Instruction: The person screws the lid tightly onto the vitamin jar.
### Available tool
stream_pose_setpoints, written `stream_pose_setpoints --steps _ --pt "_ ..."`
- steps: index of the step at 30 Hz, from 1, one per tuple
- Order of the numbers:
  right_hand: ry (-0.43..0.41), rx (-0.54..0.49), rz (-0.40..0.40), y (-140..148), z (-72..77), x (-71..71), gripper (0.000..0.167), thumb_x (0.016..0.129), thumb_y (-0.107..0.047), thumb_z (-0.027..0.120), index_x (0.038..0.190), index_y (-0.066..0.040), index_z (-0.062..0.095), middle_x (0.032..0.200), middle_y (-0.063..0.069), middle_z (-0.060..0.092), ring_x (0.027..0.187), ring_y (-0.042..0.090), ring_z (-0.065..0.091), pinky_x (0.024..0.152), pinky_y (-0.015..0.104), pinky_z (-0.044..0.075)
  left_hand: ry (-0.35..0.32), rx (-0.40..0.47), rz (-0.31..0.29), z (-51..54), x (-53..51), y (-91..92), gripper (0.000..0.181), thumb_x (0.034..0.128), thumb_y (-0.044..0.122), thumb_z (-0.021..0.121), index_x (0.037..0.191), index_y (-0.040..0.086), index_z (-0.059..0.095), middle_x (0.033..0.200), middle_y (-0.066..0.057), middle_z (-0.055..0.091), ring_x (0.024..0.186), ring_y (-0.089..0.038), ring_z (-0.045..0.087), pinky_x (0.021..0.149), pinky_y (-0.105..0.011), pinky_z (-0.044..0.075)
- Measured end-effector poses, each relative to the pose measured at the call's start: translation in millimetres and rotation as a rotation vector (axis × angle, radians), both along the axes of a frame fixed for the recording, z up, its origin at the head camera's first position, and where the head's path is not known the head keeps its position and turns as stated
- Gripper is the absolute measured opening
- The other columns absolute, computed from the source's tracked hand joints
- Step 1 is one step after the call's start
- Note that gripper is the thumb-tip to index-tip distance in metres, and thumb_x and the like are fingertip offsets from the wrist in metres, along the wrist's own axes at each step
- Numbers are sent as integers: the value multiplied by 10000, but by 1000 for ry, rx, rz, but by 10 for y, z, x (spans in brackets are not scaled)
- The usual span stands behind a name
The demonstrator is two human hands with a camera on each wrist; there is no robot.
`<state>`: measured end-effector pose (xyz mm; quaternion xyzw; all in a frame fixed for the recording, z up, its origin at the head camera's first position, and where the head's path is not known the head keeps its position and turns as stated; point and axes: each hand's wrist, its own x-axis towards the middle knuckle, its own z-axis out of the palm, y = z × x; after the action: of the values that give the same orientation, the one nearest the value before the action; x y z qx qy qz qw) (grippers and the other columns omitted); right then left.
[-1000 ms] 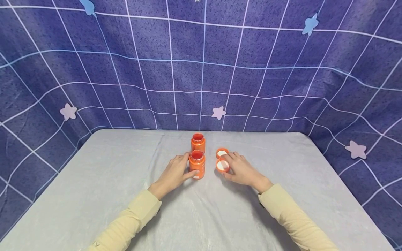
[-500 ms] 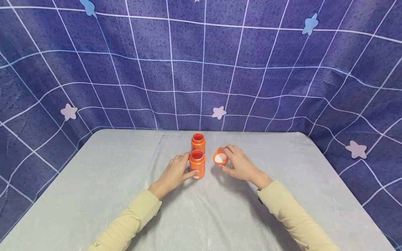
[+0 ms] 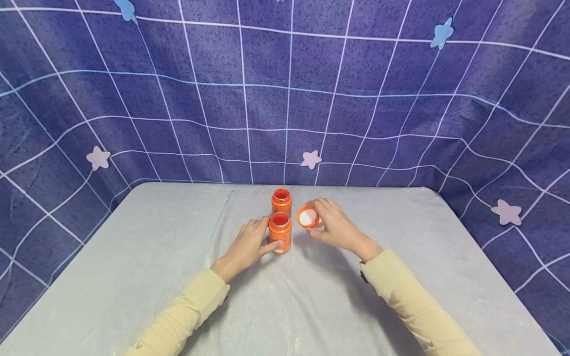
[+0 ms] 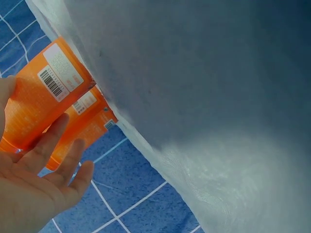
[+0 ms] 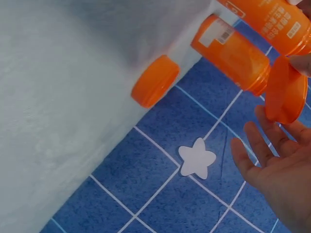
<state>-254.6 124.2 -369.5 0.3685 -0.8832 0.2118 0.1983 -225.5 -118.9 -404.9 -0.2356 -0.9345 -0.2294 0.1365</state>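
Note:
Two uncapped orange plastic jars stand upright, one behind the other, mid-table. My left hand (image 3: 245,247) holds the near jar (image 3: 280,237) low on its side, thumb in front and fingers round the left; the left wrist view shows this near jar (image 4: 51,90) with a barcode label. Behind it is the far jar (image 3: 281,202), which also shows its label in the left wrist view. To their right, my right hand (image 3: 336,225) pinches an orange lid (image 5: 285,92) by its rim, raised and tilted, its white inside (image 3: 307,217) facing the head camera. The second lid (image 5: 155,81) lies on the table.
A pale grey cloth covers the table (image 3: 147,277). Behind and at both sides hangs a blue curtain (image 3: 213,104) with a line grid and star shapes, meeting the table's far edge.
My right hand has lifted one lid off the table and moved it up and left, towards the jars, tilting it. The left hand stays on the near jar.

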Motion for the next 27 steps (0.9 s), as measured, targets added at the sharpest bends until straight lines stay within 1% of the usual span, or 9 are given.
stream_pose_setpoints --steps 5,14,20,23,27 --pt "-8 5 3 -58 57 5 472 724 -225 716 1125 -43 549 1059 65 579 1013 216 501 900 394 413 -8 3 -2 8 -1 2 632 792 409 674 1278 73 452 1202 -93 595 1070 -303 545 882 -465 414" --pt "3 17 12 -113 103 16 504 740 -256 700 1173 -45 552 1077 76 565 1013 214 479 900 409 406 -9 2 -3 11 5 1 632 795 404 672 1283 69 451 1213 -94 590 1076 -309 540 891 -466 407" --pt "6 36 7 -136 128 12 553 721 -258 715 1197 -41 536 1098 69 561 1042 219 478 921 408 406 -5 -1 -2 13 6 4 634 787 408 679 1277 72 456 1193 -89 601 1049 -302 547 875 -461 414" --pt "1 37 7 -147 139 6 558 709 -251 726 1188 -35 536 1106 67 562 1047 221 478 928 403 407 -13 -2 -1 17 5 5 633 787 408 679 1277 75 455 1195 -86 599 1049 -302 546 876 -460 412" --pt "-13 18 19 -159 149 0 515 708 -238 730 1146 -35 552 1093 62 567 1050 216 477 934 390 408 -26 2 1 22 2 6 629 791 411 676 1280 84 452 1208 -78 593 1059 -301 542 884 -459 408"
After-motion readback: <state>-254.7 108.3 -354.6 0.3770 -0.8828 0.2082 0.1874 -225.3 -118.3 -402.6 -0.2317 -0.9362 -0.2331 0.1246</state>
